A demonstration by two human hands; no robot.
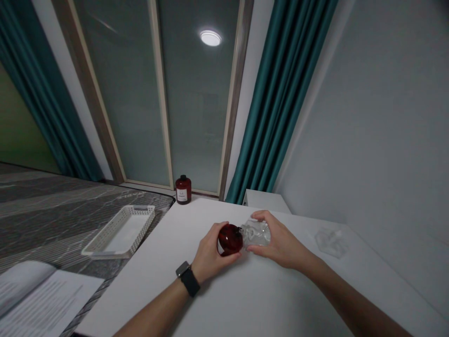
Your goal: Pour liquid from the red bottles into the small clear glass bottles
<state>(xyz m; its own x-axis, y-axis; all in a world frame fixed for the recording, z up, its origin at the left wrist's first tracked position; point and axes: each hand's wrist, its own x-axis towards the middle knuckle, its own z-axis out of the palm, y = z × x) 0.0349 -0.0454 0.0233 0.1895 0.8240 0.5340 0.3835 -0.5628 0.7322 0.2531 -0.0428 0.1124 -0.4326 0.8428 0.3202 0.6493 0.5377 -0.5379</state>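
Note:
My left hand [212, 250], with a dark smartwatch [188, 278] on its wrist, is wrapped round a dark red glass bottle [230, 239]. The bottle is tilted, its neck pointing right. In my right hand [278, 241] is a clear patterned glass [257, 232], gripped between thumb and fingers and lying on its side. The bottle's neck meets the open end of the glass; whether they touch I cannot tell. Both are held over the white table [280, 299]. Any liquid in them is too unclear to make out.
A second red bottle [183, 190] with a black cap and white label stands at the table's far left corner. A clear faceted dish [330, 242] sits at the right. Left, on the patterned surface, are a white basket [94, 248] and an open book [66, 299].

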